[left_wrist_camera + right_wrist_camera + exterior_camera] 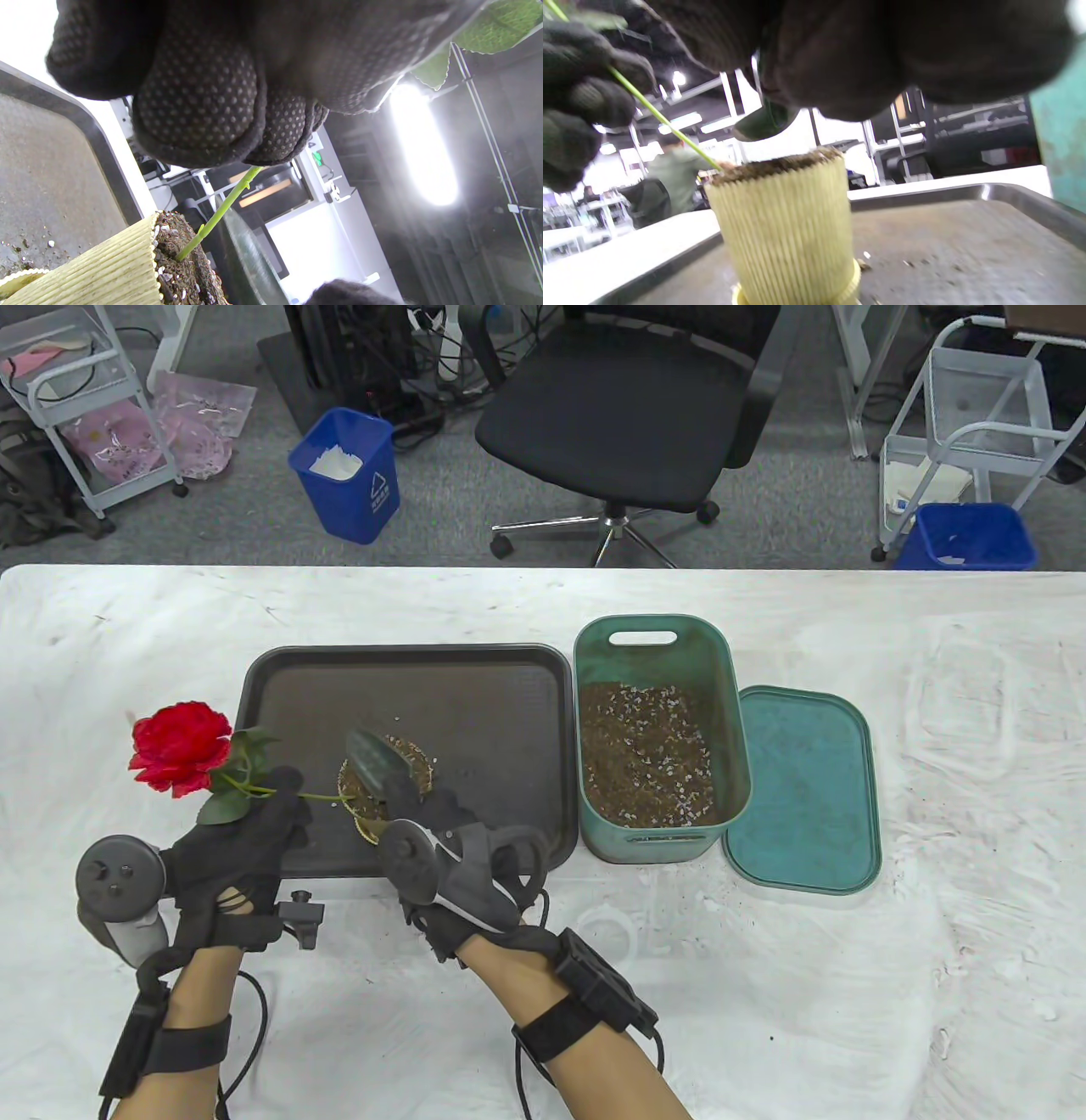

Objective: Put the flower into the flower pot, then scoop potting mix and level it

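Note:
A red rose (180, 746) leans to the left, and its green stem (220, 212) ends in the potting mix of the ribbed yellow flower pot (787, 224). The pot (361, 806) stands on the dark tray (475, 695). My left hand (246, 836) grips the stem just below the leaves. My right hand (441, 831) grips a dark green trowel (382, 763), whose blade hangs over the pot's mouth. In the right wrist view the trowel (765, 120) hovers just above the pot's rim, apart from the mix.
A green bin (657, 738) holding potting mix stands right of the tray, its lid (802, 789) flat on the table beside it. A white cloth covers the table. Behind the table stand an office chair (628, 407), blue waste bins and wire carts.

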`<state>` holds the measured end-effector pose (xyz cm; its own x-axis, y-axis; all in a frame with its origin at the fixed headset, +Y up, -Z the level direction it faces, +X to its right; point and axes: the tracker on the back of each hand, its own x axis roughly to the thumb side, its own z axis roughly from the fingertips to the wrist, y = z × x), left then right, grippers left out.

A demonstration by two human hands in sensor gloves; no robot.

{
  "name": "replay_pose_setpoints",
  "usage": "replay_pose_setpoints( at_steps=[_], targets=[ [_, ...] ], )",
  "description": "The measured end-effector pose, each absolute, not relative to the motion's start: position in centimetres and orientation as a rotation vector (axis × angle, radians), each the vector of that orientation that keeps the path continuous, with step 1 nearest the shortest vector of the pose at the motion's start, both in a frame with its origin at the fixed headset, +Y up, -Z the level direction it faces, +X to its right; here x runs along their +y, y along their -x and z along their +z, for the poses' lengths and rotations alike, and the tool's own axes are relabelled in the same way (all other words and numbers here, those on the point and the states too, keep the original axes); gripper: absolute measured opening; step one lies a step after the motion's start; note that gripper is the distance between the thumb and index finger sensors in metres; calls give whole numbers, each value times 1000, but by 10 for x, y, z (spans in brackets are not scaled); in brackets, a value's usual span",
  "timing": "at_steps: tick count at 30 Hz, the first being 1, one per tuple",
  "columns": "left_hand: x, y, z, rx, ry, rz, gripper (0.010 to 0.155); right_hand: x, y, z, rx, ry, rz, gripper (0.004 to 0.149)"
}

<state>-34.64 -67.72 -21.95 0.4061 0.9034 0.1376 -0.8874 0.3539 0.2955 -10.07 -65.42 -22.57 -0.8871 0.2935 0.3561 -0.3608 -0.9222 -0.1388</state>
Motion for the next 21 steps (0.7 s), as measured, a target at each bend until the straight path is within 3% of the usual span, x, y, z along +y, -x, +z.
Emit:
replay_pose_setpoints(
  at_steps=[3, 8, 14, 21],
  targets=[
    [-677, 346, -219, 52, -347, 1159, 43, -661, 102, -225, -159, -479, 2854, 53],
    [-677, 346, -219, 54, -346, 1163, 43, -653, 83, -218, -318, -429, 2677, 54],
    [-671, 342, -223, 31, -323, 1144, 43, -649, 19, -184, -515, -334, 2433, 58],
    [-647, 333, -230, 8, -284, 968, 43, -667, -26, -178, -526, -281, 2309, 59]
  ],
)
